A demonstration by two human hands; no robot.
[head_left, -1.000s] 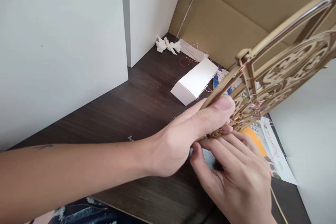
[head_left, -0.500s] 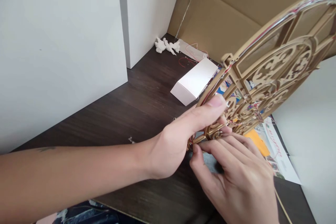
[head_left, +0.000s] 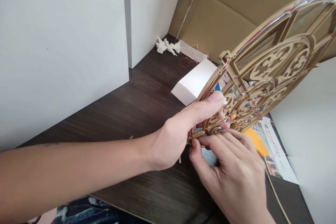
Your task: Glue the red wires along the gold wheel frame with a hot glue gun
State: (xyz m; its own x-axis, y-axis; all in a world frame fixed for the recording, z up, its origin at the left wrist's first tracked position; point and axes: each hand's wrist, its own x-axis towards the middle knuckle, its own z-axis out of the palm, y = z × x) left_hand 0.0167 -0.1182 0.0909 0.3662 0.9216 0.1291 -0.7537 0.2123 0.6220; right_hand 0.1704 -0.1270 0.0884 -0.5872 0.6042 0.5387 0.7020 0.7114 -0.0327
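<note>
A round gold-coloured openwork frame [head_left: 273, 24] is held tilted up at the right of the head view. Red and white wires run along its rim, and more thin wires cross its middle. My left hand [head_left: 181, 129] is closed on the near rim, thumb over the face and fingertips showing through the openings. Below it, my right hand [head_left: 231, 171] has its thumb and forefinger bent together at the frame's lower edge, the other fingers curled against the lattice. What lies between those fingertips is mostly hidden.
A white box [head_left: 195, 80] stands on the dark wooden table [head_left: 105, 115]. Crumpled white tissue [head_left: 168, 46] and loose red wires [head_left: 193, 54] lie behind it. An orange piece [head_left: 256, 141] rests on a printed sheet [head_left: 283, 157]. White panels [head_left: 63, 42] and cardboard [head_left: 225, 7] wall the table in.
The frame has tipped slightly, with its near rim a little higher and further left. Both hands keep their places on it, and my right hand has shifted slightly up and left.
</note>
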